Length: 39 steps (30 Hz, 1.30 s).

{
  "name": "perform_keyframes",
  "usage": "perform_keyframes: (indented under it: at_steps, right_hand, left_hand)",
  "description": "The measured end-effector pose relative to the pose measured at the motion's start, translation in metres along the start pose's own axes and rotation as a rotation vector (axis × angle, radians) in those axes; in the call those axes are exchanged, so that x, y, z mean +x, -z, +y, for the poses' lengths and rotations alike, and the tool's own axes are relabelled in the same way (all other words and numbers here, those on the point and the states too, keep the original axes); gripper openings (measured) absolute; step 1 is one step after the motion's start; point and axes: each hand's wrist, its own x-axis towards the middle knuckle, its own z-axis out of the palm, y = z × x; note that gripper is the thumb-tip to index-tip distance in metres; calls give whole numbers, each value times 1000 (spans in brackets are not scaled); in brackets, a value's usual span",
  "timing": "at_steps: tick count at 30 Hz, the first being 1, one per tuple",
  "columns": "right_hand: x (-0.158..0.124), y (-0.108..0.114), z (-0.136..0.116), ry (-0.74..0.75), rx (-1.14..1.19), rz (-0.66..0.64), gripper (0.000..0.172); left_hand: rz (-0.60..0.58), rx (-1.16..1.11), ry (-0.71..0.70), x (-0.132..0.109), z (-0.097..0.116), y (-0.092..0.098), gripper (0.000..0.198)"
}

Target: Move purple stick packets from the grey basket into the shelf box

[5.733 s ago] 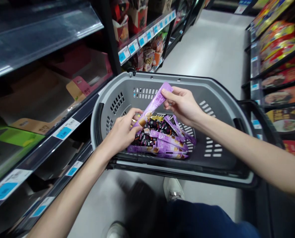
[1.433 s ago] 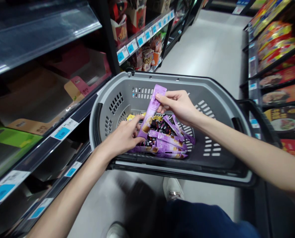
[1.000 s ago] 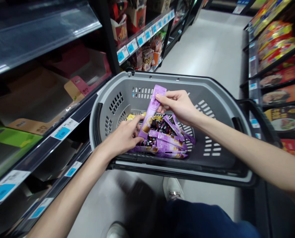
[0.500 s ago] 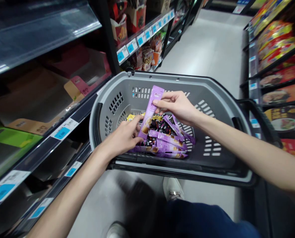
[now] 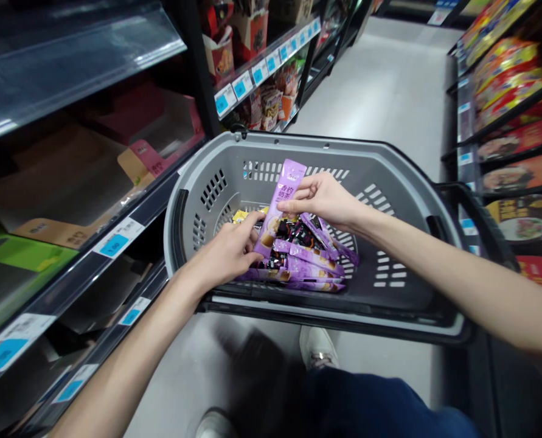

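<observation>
A purple stick packet (image 5: 275,210) with a picture near its lower end is held at a slant over the basket, its top leaning right. My right hand (image 5: 323,199) pinches its right edge about midway, thumb across the front. At the lower end my left hand (image 5: 234,249) grips it between thumb and fingers; part of those fingers is hidden. Below lie several more purple packets (image 5: 314,261), along with dark-wrapped packets (image 5: 298,234) and a yellow one (image 5: 240,216), all inside the grey shopping basket (image 5: 403,188).
On the left stand shelves with blue price labels (image 5: 118,237) and opened cardboard boxes (image 5: 70,176). Bagged goods (image 5: 510,76) fill the right shelf. The aisle floor (image 5: 384,73) runs ahead, and a white shoe (image 5: 316,347) shows below the basket.
My right hand has slid slightly down along the packet, uncovering printed characters near its top. The packet's top has shifted a little right. My left hand and the basket stay put.
</observation>
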Motion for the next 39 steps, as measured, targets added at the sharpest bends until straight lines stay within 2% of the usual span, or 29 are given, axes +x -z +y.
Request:
perform_keyframes:
  at_steps: [4, 8, 11, 16, 21, 28, 39]
  right_hand:
    - [-1, 0, 1, 5, -34, 0, 35]
    - [-2, -2, 0, -15, 9, -58, 37]
    - [-1, -4, 0, -34, 79, -92, 39]
    - [1, -4, 2, -42, 177, -68, 39]
    - [0, -3, 0, -21, 181, -66, 41]
    - [-5, -8, -2, 39, 75, -138, 43]
    - [-7, -14, -5, 61, -142, -84, 31]
  left_hand:
    - [-25, 6, 19, 0, 5, 2, 59]
    - [49, 62, 16, 0, 13, 5, 36]
    - [92, 66, 7, 0, 16, 6, 27]
    - [123, 23, 8, 0, 15, 6, 30]
    - [170, -23, 16, 0, 15, 6, 30]
    - [215, -124, 21, -1, 18, 7, 21]
    - [160, -51, 16, -1, 14, 5, 17]
